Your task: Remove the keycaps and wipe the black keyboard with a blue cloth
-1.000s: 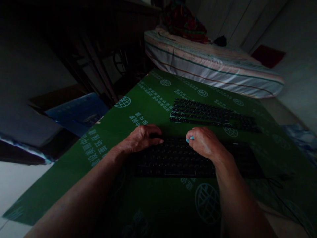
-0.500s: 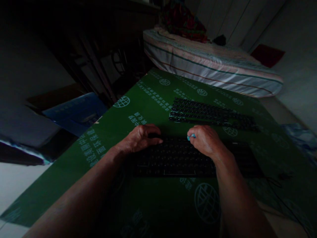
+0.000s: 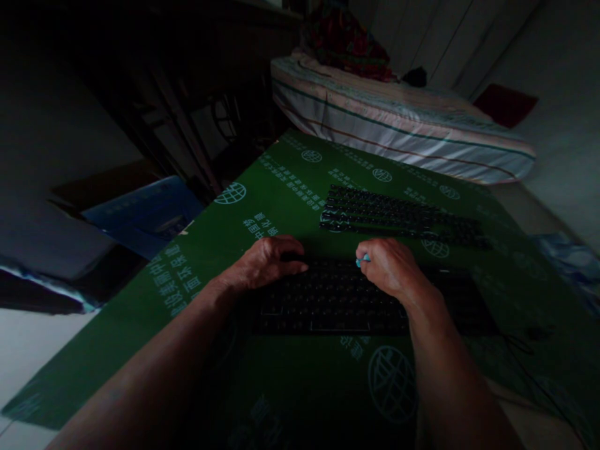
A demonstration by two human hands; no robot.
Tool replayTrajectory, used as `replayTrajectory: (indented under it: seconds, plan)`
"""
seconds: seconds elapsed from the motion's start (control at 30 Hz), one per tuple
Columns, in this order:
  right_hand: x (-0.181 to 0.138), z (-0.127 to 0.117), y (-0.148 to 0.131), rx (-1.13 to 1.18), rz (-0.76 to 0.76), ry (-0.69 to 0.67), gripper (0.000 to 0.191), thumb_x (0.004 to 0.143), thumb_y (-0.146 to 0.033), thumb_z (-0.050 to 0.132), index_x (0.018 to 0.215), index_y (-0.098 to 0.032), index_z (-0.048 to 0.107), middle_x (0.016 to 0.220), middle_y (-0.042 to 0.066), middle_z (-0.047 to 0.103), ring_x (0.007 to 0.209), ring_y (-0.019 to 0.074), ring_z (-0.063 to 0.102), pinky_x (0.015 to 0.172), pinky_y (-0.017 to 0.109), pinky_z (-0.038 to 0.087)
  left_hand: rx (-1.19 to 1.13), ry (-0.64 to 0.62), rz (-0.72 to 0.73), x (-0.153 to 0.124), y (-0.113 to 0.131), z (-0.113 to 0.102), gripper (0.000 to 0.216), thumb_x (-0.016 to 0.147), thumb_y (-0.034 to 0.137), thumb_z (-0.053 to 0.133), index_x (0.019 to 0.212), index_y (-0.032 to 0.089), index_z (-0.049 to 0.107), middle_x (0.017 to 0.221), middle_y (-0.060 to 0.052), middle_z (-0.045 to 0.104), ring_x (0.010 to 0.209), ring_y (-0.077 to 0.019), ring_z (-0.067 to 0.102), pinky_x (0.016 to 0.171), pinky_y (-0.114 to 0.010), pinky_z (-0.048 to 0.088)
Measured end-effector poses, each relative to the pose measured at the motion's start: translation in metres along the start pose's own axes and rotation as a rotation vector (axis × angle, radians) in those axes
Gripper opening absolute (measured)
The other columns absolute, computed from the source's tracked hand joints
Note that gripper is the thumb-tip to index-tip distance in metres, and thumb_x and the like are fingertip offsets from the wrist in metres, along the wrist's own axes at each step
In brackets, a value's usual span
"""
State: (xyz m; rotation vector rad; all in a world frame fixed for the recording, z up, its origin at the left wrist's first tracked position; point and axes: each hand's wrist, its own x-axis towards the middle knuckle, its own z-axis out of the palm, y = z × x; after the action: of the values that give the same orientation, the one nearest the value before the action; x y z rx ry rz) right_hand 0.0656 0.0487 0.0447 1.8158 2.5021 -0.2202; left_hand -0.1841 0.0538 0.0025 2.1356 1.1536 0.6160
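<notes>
A black keyboard (image 3: 328, 303) lies across the green board in front of me, with rows of small raised dots where keys sit. My left hand (image 3: 274, 259) grips its far left corner, thumb on top and fingers curled over the back edge. In a closed fist, my right hand (image 3: 387, 262) holds a small light-blue object (image 3: 363, 259) over the keyboard's back rows. Most of that object is hidden by the fingers, so its kind cannot be made out. Behind the keyboard, loose black keycaps (image 3: 375, 209) are laid out in several rows.
The green printed board (image 3: 262, 187) forms the work surface. A cable (image 3: 520, 344) runs from the keyboard's right side. Beyond the far edge stands a bed (image 3: 398, 119) with a striped sheet. At left, a blue box (image 3: 145, 212) sits below the board's edge. The room is dim.
My right hand has shifted very slightly to the right with the light-blue object. My left hand and the keyboard stay in place.
</notes>
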Motion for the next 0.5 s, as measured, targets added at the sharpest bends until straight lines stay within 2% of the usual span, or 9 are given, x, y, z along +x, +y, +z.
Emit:
replayTrajectory:
  seconds: [0.13,0.33,0.5]
  plan:
    - [-0.0004,0.001,-0.0002,0.029,-0.032,-0.001,0.022,0.074,-0.009,0.054,0.083,-0.019,0.071,0.084,0.005,0.072,0.077,0.0178,0.063,0.064,0.027,0.038,-0.003,-0.008,0.004,0.0005,-0.0017,0.0004,0.025,0.082,0.038,0.063,0.093,0.016,0.068,0.098,-0.006,0.066,0.089,-0.018,0.064,0.082,-0.03,0.051]
    - [-0.0011,0.0011,0.0035,0.033,0.015,0.03,0.02,0.076,-0.011,0.054,0.08,-0.02,0.072,0.08,0.005,0.071,0.076,0.018,0.063,0.063,0.027,0.037,0.006,-0.01,-0.012,0.0005,0.0005,-0.0004,0.025,0.081,0.039,0.063,0.093,0.017,0.068,0.1,-0.005,0.066,0.092,-0.0186,0.063,0.084,-0.031,0.051]
    - [0.0005,0.0021,0.0037,0.042,-0.053,0.026,0.021,0.076,-0.011,0.055,0.081,-0.021,0.072,0.083,0.004,0.071,0.076,0.0172,0.062,0.064,0.026,0.038,0.003,-0.008,-0.023,0.0003,0.002,-0.0006,0.025,0.081,0.038,0.063,0.093,0.017,0.067,0.098,-0.005,0.066,0.09,-0.0185,0.064,0.083,-0.03,0.05]
